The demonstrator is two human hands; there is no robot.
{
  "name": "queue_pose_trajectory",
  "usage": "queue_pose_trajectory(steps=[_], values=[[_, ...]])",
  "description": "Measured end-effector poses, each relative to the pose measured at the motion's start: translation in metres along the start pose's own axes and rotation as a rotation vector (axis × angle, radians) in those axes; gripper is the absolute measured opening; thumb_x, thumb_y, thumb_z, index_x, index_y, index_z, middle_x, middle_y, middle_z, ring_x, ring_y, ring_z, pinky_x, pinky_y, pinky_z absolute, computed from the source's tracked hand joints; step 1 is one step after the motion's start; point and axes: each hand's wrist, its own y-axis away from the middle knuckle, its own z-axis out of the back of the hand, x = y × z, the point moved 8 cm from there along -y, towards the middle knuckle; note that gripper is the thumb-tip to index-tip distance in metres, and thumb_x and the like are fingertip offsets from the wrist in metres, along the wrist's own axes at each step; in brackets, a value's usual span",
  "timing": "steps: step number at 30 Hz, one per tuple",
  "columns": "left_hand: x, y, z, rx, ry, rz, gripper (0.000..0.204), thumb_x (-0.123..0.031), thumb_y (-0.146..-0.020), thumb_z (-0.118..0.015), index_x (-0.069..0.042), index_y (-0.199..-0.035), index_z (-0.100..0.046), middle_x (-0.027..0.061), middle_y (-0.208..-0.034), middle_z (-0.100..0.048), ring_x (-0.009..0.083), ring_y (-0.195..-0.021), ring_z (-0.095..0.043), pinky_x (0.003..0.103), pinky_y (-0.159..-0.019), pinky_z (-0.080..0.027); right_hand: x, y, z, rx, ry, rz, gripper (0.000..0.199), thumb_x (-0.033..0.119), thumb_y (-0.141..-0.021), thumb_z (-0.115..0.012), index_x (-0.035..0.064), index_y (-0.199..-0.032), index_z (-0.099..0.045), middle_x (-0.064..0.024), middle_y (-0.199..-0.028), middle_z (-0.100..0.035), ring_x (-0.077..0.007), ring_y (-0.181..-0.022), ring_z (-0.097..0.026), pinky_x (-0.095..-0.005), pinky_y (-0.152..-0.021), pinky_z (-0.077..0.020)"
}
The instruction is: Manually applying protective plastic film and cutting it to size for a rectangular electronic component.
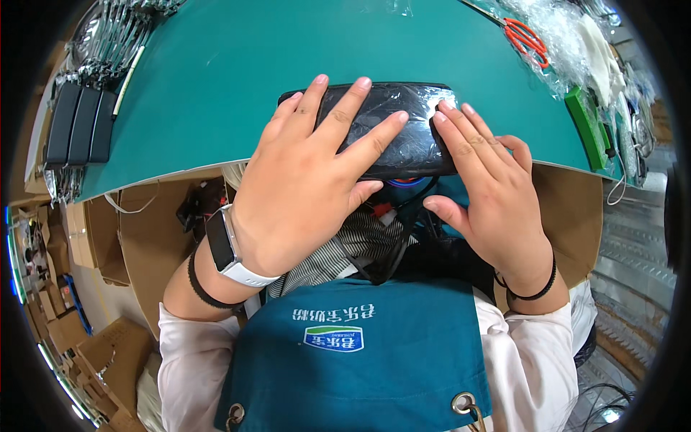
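A long black case wrapped in clear shiny film (403, 115) lies at the near edge of the green table mat (230, 79). My left hand (309, 180) lies flat on top of it with fingers spread, pressing the film down. My right hand (489, 187) presses its fingertips against the case's right end, the thumb hanging below the table edge. A white watch and a black band sit on my left wrist, a black band on my right.
Three black cases (79, 126) stand in a row at the far left, beside bagged metal parts (119, 32). Orange-handled scissors (525, 37), clear plastic bags (568, 36) and a green block (586, 122) lie at the right. Cardboard boxes (79, 331) sit below left.
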Motion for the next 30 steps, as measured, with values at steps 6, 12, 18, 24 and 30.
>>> queue_pose_trajectory(steps=[6,12,18,24,30], values=[[0.001,0.000,-0.004,0.026,0.051,-0.002,0.077,-0.029,-0.078,-0.073,-0.010,-0.145,-0.043,0.0128,-0.151,-0.040,0.0409,-0.137,-0.037,0.052,-0.111,-0.032,0.032,-0.015,-0.003,0.006,-0.110,0.212,0.086,0.063,-0.085,-0.053,0.0009,-0.143,-0.043,-0.0135,-0.149,-0.044,-0.0284,-0.136,-0.044,-0.0412,-0.102,-0.0331],[0.004,0.001,-0.003,0.010,0.056,-0.019,0.080,-0.031,-0.077,-0.074,-0.003,-0.144,-0.041,0.0134,-0.151,-0.040,0.0397,-0.137,-0.037,0.051,-0.111,-0.032,0.008,-0.031,-0.006,0.086,-0.121,0.201,0.088,0.063,-0.080,-0.056,0.0057,-0.145,-0.041,-0.0091,-0.151,-0.042,-0.0256,-0.136,-0.044,-0.0411,-0.102,-0.0345],[0.002,0.001,-0.001,0.017,0.049,-0.021,0.082,-0.036,-0.076,-0.074,-0.004,-0.144,-0.042,0.0141,-0.150,-0.042,0.0391,-0.136,-0.039,0.050,-0.111,-0.032,-0.021,-0.034,-0.007,0.006,-0.143,0.092,0.061,0.040,-0.092,-0.059,0.0047,-0.141,-0.047,-0.0111,-0.148,-0.047,-0.0238,-0.137,-0.043,-0.0411,-0.106,-0.0333],[-0.002,-0.010,0.013,0.076,0.021,-0.018,0.080,-0.044,-0.079,-0.071,-0.001,-0.142,-0.043,0.0157,-0.148,-0.043,0.0389,-0.135,-0.041,0.049,-0.112,-0.032,-0.061,-0.036,-0.001,-0.194,-0.181,-0.134,0.057,0.031,-0.091,-0.063,0.0005,-0.137,-0.050,-0.0176,-0.139,-0.054,-0.0309,-0.130,-0.049,-0.0390,-0.104,-0.0370],[-0.021,-0.033,-0.002,-0.025,0.131,-0.190,0.076,-0.040,-0.084,-0.068,0.003,-0.141,-0.042,0.0191,-0.149,-0.041,0.0333,-0.138,-0.040,0.046,-0.113,-0.031,-0.040,-0.043,-0.007,-0.162,-0.353,0.000,0.052,0.030,-0.084,-0.071,-0.0020,-0.123,-0.058,-0.0188,-0.117,-0.063,-0.0370,-0.110,-0.056,-0.0410,-0.098,-0.0418]])
